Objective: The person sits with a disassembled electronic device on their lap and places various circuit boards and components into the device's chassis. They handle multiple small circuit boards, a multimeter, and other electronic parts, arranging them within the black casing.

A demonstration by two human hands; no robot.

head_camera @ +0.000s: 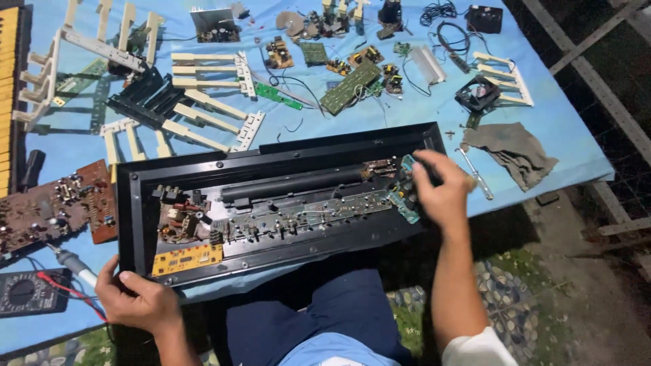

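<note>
An opened black keyboard case (271,157) lies on the blue table in front of me, circuit boards and wires exposed inside. My left hand (135,298) grips the case's near left corner, beside a yellow board (187,259). My right hand (441,190) is closed over a small green circuit board (405,196) at the case's right end; what the fingers pinch is hidden.
A brown circuit board (54,207) and a multimeter (27,293) with red lead lie at left. Loose white and black piano keys (196,102), small boards (349,85), a fan (478,93), a grey rag (512,150) and a screwdriver (478,176) are spread over the blue cloth (569,122).
</note>
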